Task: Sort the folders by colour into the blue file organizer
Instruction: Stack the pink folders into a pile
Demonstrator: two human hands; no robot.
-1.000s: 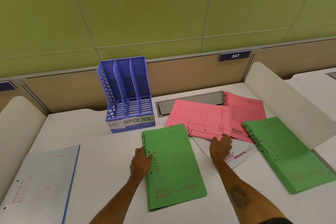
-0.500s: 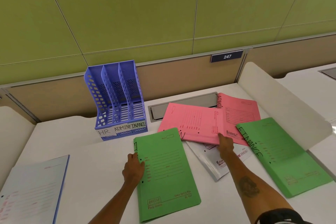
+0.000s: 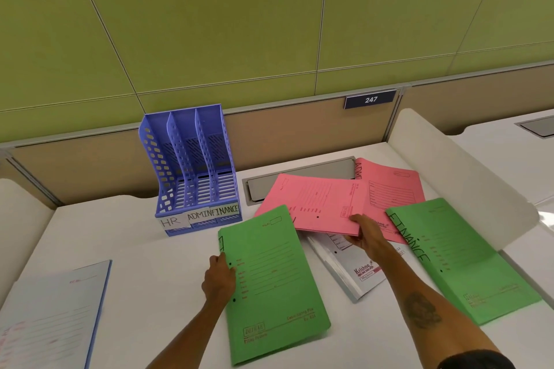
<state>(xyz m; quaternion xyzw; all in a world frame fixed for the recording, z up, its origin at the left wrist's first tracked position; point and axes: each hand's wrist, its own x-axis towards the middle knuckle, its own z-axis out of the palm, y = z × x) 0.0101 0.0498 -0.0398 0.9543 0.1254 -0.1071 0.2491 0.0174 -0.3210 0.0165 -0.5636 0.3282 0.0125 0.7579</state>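
Folders on the tabletop (image 3: pixel 144 252): two green, two pink, two whitish. Left grip (image 3: pixel 218 278) holds one green folder (image 3: pixel 269 284); right grip (image 3: pixel 367 237) pinches one pink folder (image 3: pixel 314 207).

I'm reading labels across front of blue file organizer (image 3: pixel 192 177): HR, ADMIN, FINANCE, left to right. I'm seeing 247 on navy plate (image 3: pixel 370 99) on partition. I'm making out handwritten FINANCE on right green folder (image 3: pixel 467 260), ADM on far pink folder (image 3: pixel 392 189), Krishna on white folder (image 3: pixel 359 275). Stamp on near green folder (image 3: pixel 269 278) is looking too blurred.
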